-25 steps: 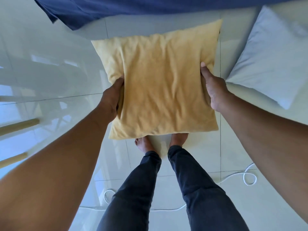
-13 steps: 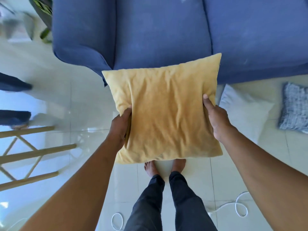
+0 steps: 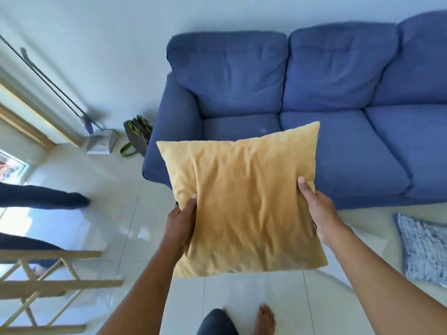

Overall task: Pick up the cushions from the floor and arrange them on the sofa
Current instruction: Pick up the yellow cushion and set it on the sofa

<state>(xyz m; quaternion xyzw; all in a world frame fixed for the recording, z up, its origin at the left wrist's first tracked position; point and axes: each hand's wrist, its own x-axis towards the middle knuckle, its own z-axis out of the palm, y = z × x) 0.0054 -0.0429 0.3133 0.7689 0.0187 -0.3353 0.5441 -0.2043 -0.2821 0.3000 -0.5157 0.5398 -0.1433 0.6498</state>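
I hold a square yellow cushion [image 3: 244,201] flat in the air in front of the blue sofa [image 3: 338,146]. My left hand [image 3: 180,222] grips its left edge and my right hand [image 3: 316,209] grips its right edge, thumbs on top. The cushion's far edge overlaps the sofa's left seat. A grey-and-white woven cushion [image 3: 423,247] lies on the floor at the right, just in front of the sofa. A pale cushion [image 3: 362,240] on the floor shows only partly behind my right forearm.
A wooden rack [image 3: 48,284] stands at the lower left. Another person's dark-clad legs [image 3: 43,199] reach in from the left edge. A dark bag with green trim [image 3: 137,136] and a dustpan [image 3: 100,141] sit beside the sofa's left arm. My bare feet [image 3: 266,317] are on the glossy tiles.
My view has risen from the floor to the whole sofa. The yellow cushion has lifted with both hands and moved toward the sofa's seat. The pale cushion is now mostly hidden by my right arm.
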